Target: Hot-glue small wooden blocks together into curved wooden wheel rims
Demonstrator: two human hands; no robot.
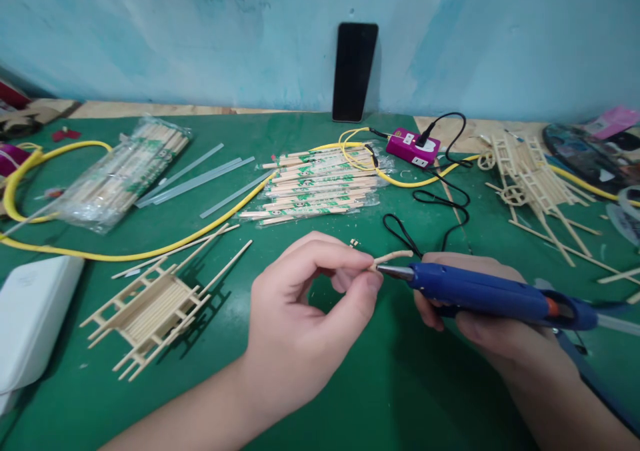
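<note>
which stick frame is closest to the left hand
The flat chopstick frame lying to the left of the left hand, which pinches a curved stick piece. The other frames sit heaped at far right, beyond the blue glue gun.

A thin, curved strip of pale wood (393,257) is held pinched just above the steel nozzle (395,272) of a blue hot glue gun (475,291), one end meeting the nozzle's tip. The gun is held nearly level, pointing left, a translucent glue stick (617,324) protruding from its rear.
</note>
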